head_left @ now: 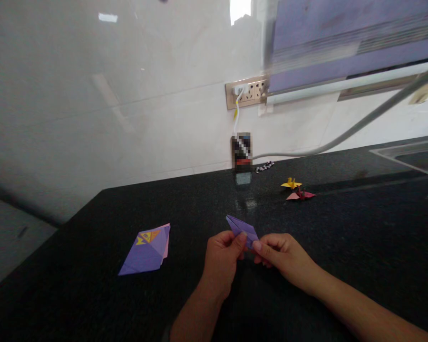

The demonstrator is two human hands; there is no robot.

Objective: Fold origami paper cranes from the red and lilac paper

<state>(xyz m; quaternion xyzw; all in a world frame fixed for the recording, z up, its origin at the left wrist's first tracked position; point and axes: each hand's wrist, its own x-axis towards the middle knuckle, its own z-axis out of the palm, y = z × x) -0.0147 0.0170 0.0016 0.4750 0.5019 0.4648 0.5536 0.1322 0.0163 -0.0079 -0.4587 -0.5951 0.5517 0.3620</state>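
Observation:
A folded purple origami paper [241, 227] is held up above the dark countertop, its pointed end toward the upper left. My left hand [223, 254] pinches its lower left side between thumb and fingers. At its lower right corner, my right hand [283, 256] grips the same paper, thumb on top. The fingertips of both hands nearly meet and are partly hidden behind the paper. To the left lies a flat purple paper packet [144, 256] with a yellow and orange print, and pink sheets [166, 244] stick out at its right edge.
A yellow paper crane [291, 184] and a red-pink paper crane [301, 194] stand at the back right of the black countertop [185, 204]. Against the wall leans a blurred-out dark object [242, 152], below a socket panel [248, 92] with a white cable. A grey hose [360, 118] runs rightward.

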